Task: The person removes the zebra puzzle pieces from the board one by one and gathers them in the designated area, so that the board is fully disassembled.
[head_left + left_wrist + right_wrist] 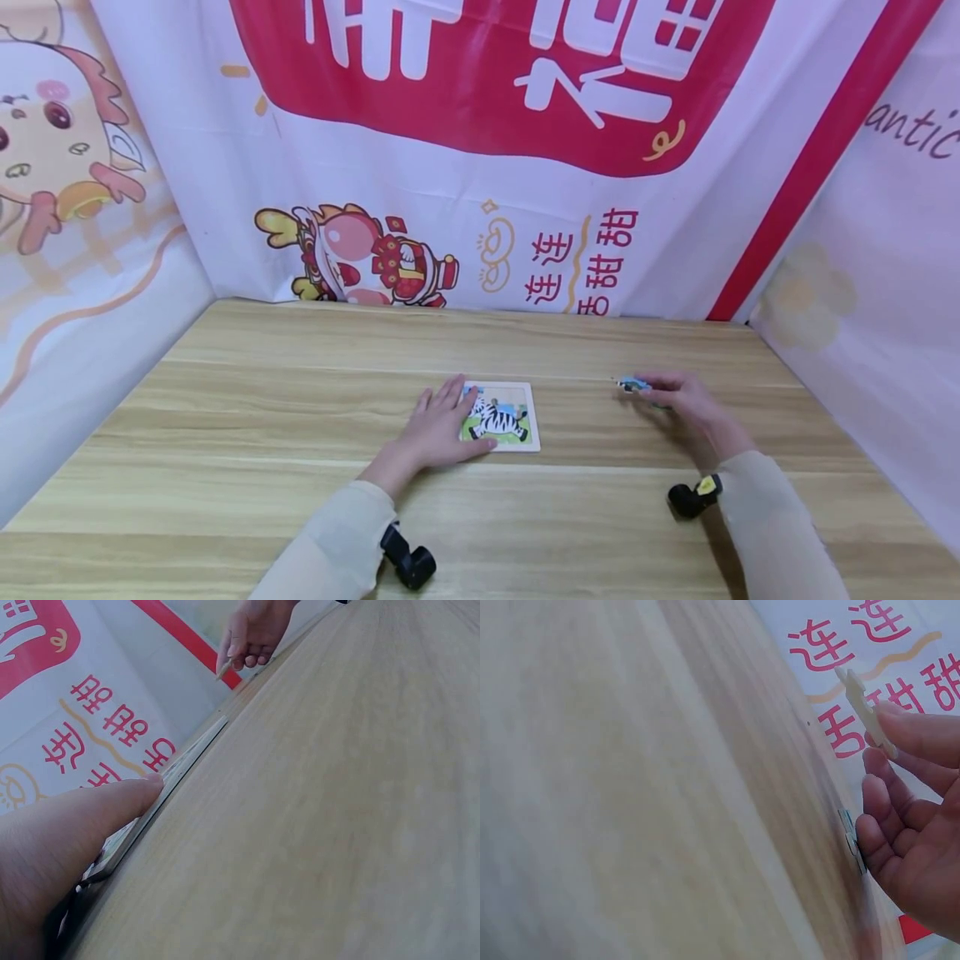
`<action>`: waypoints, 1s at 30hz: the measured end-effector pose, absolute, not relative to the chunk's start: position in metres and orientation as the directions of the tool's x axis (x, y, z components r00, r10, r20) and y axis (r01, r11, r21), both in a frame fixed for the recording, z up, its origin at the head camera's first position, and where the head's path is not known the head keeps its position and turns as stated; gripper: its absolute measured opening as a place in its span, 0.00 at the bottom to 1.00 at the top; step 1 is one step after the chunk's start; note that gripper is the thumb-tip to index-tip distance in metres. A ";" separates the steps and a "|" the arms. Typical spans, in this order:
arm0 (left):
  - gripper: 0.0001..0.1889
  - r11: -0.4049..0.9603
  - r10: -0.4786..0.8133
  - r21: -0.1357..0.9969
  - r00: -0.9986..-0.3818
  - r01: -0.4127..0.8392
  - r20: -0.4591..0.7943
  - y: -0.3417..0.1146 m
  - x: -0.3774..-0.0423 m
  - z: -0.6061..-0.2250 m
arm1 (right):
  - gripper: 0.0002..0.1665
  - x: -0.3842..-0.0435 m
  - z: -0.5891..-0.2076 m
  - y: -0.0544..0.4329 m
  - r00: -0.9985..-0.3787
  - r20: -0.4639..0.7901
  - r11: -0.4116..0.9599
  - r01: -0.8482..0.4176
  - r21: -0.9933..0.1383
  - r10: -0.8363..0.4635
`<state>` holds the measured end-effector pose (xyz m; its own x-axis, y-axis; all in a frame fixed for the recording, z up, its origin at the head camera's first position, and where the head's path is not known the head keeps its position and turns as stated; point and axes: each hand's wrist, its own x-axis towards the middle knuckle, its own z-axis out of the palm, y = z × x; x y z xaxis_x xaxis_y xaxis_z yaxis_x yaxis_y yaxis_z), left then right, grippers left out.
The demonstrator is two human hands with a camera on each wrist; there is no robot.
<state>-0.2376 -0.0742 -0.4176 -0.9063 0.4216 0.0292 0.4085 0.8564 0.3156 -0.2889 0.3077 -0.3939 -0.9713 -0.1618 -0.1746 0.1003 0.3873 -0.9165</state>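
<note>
A square jigsaw puzzle (517, 446) with a pale frame and a zebra picture lies flat on the table. My left hand (435, 435) rests on its left part, fingers spread and thumb along the near edge; the hand covers some of the picture. To the right, my right hand (684, 402) pinches a small jigsaw piece (867, 712) between thumb and fingers, held above the table. In the head view, this piece shows a blue and dark printed side. Below the curled fingers, another jigsaw piece (851, 838) lies on the table, mostly hidden by the hand.
The wood-grain table (262, 433) is bordered by a printed cloth (465, 200) at the back and by cloth walls at left and right. A black wrist camera (408, 560) sits on the left sleeve and another camera (692, 498) on the right.
</note>
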 end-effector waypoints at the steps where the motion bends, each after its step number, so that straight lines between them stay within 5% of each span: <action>1: 0.48 0.858 0.420 0.314 -0.907 0.407 0.028 -0.074 -0.238 -0.417 | 0.29 -0.290 -0.396 0.308 -0.973 -0.159 0.390 0.083 -0.917 -0.167; 30: 0.48 0.856 0.420 0.313 -0.906 0.413 0.046 -0.074 -0.238 -0.420 | 0.25 -0.293 -0.398 0.303 -0.973 -0.114 0.629 -0.038 -0.777 -0.200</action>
